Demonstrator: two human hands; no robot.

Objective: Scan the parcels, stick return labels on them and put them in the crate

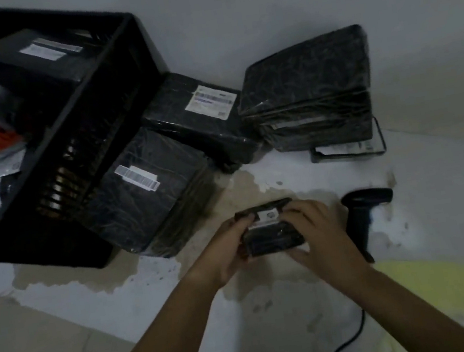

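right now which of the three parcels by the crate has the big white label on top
The middle parcel: the one against the crate has only a narrow barcode strip, the rightmost shows none on top.

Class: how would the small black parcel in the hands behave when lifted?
The small parcel keeps its boxy shape between the left hand and right hand, so probably stiff. Fingers alone hold it: likely light. Its glossy wrap may be slippery.
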